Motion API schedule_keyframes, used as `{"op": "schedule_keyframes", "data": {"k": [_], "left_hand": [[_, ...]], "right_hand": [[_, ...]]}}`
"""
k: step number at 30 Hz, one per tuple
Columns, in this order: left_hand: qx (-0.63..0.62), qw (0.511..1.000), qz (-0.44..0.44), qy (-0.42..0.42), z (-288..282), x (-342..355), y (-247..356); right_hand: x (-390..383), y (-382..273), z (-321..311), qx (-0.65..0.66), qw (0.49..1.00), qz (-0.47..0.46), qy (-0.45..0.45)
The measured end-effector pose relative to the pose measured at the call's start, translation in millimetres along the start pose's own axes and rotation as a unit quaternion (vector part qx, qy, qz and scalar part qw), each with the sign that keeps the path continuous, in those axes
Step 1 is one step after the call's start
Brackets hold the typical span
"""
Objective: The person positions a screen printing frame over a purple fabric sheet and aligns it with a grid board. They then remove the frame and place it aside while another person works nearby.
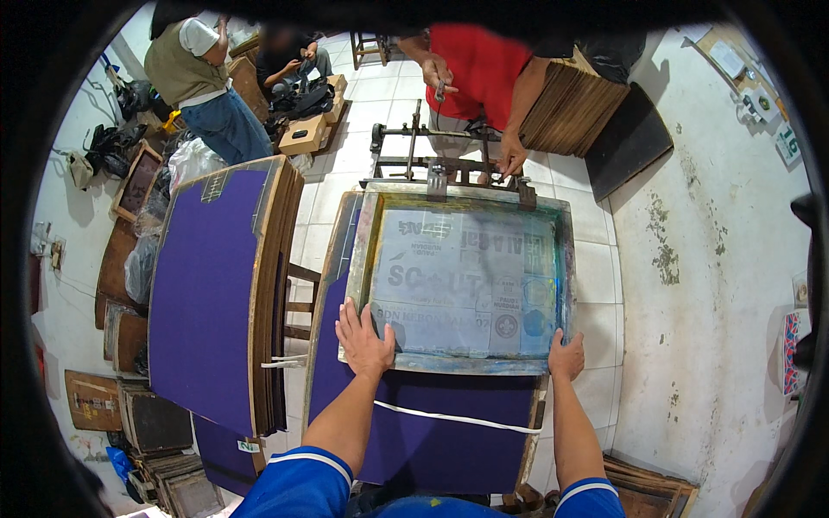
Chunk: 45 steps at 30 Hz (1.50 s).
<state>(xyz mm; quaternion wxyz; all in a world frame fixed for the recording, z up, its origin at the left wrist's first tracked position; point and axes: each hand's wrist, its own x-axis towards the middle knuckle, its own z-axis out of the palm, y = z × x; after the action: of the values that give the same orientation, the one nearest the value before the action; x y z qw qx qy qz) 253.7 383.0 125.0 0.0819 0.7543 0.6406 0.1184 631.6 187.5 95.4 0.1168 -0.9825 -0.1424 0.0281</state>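
Note:
A screen printing frame [563, 259] with a pale mesh lies in front of me, its rim stained yellow, green and blue. My left hand [364, 345] rests on its near left corner, fingers spread and flat on the rim. At the near right corner my right hand [566, 356] grips the rim, thumb on top and fingers round the outer side. Beneath the frame is a board covered with purple cloth [432, 440], crossed by a white strip [458, 418]. Metal hinge clamps [438, 183] hold the frame's far edge.
A stack of boards topped with purple cloth [207, 293] stands at left. Across the frame, a person in red [479, 65] has one hand [511, 155] at the metal clamp rig [414, 129] and a tool in the other. Brown boards [570, 108] are stacked far right, beside the white wall [691, 285].

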Motion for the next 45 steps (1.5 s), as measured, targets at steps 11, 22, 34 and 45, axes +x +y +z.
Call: {"op": "schedule_keyframes", "data": {"k": [11, 22, 34, 45], "left_hand": [[0.002, 1.000, -0.001, -0.004, 1.3, 0.1, -0.6], [0.004, 1.000, -0.003, -0.002, -1.2, 0.1, 1.2], [0.014, 1.000, -0.006, -0.010, -2.0, 0.1, 2.1], [0.003, 1.000, -0.008, -0.013, -2.1, 0.3, 2.2]], "right_hand": [[-1.7, -3.6, -5.1, 0.011, 1.000, 0.002, -0.002], [-1.0, -1.7, -2.5, 0.011, 1.000, -0.003, 0.002], [-0.8, -0.8, -2.1, 0.008, 1.000, -0.005, 0.006], [-0.9, -0.6, -1.2, 0.012, 1.000, -0.006, 0.004]]}}
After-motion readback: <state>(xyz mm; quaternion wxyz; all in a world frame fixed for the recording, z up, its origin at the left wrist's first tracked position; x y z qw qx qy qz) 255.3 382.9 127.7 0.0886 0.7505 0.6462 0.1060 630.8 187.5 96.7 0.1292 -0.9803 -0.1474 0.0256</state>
